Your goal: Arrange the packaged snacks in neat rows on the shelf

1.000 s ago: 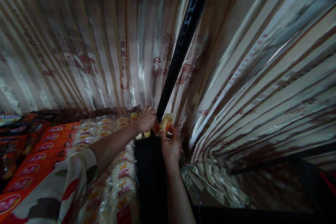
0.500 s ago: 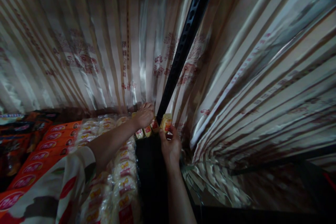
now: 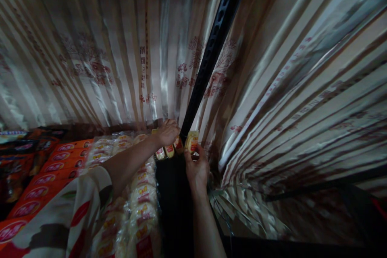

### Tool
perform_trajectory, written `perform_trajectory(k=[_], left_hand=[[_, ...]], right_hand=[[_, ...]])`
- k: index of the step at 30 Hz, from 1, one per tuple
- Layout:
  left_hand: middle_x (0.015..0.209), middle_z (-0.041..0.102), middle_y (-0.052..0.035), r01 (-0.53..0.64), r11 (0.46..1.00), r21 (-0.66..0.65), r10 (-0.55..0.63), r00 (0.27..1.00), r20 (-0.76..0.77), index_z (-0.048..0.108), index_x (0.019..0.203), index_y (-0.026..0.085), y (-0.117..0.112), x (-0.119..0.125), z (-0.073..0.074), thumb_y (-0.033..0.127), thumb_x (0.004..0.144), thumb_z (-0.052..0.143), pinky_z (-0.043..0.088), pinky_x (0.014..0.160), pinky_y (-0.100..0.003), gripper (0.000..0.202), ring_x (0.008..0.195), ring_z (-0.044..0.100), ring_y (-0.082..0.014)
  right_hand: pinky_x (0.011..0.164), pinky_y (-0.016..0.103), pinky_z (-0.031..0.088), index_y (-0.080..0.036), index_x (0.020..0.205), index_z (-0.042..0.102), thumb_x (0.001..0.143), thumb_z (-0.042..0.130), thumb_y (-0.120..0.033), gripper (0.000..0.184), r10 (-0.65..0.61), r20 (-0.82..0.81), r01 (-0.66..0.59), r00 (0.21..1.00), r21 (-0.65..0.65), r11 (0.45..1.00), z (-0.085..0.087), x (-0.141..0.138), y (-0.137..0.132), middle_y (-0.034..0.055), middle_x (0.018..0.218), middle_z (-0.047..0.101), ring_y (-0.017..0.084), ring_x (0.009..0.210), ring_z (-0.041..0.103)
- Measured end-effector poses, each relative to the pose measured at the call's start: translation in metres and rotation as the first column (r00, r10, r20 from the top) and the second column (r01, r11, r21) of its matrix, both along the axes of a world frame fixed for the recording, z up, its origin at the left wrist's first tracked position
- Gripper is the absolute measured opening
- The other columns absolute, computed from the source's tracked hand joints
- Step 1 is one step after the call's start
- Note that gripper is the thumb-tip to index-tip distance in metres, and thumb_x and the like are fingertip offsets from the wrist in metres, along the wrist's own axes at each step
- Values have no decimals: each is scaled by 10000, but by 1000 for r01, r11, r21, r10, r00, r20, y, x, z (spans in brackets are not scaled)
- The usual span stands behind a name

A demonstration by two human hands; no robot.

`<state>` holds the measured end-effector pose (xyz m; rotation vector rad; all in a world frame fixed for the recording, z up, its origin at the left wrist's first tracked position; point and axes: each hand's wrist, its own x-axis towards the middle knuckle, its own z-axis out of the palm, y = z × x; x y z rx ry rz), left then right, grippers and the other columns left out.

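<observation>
My right hand (image 3: 197,165) pinches a small yellow snack packet (image 3: 192,142) with a red label between thumb and fingers, just right of the dark post's foot. My left hand (image 3: 169,131) reaches across to the back of the shelf with its fingers curled down; what they grip, if anything, is hidden. Under and beside it stand several similar yellow packets (image 3: 169,151) in a short row. The nearest one leans by the post.
Clear-wrapped pale round breads (image 3: 143,209) fill rows to the left, beside orange packs (image 3: 48,177) and dark bags (image 3: 18,157). A slotted metal post (image 3: 208,56) slants up ahead. Pleated printed sheeting (image 3: 121,48) hangs behind. Dark shelf surface (image 3: 172,201) lies between my arms.
My left hand has shifted very slightly to the right above the yellow packets. My right hand keeps its hold on the packet almost in the same place.
</observation>
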<state>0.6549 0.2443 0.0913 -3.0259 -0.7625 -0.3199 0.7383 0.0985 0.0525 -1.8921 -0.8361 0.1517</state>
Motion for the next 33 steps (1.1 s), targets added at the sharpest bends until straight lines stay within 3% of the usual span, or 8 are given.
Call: perform_trajectory(k=[12,33], left_hand=[[931,619,-81,70,997,9,-70,998,-6,642,803,177,-4,-3,4,164,818,519,350,931,-373,124,1083,450,-225],[975,623,-72,73,997,2,-73,996,51,654,775,181,4,-8,-9,210,785,577,369,980,-395,84,1153,428,-245]], right_hand=[[704,317,475,-93,1149,594,746,516,-479,563,7,0,-7,1000,30,1000,-3,-1,2,142,1000,672,201,730,620],[696,320,466,-113,1142,601,764,498,-461,525,21,58,-20,998,-13,1000,-7,0,1,146,1008,677,202,717,625]])
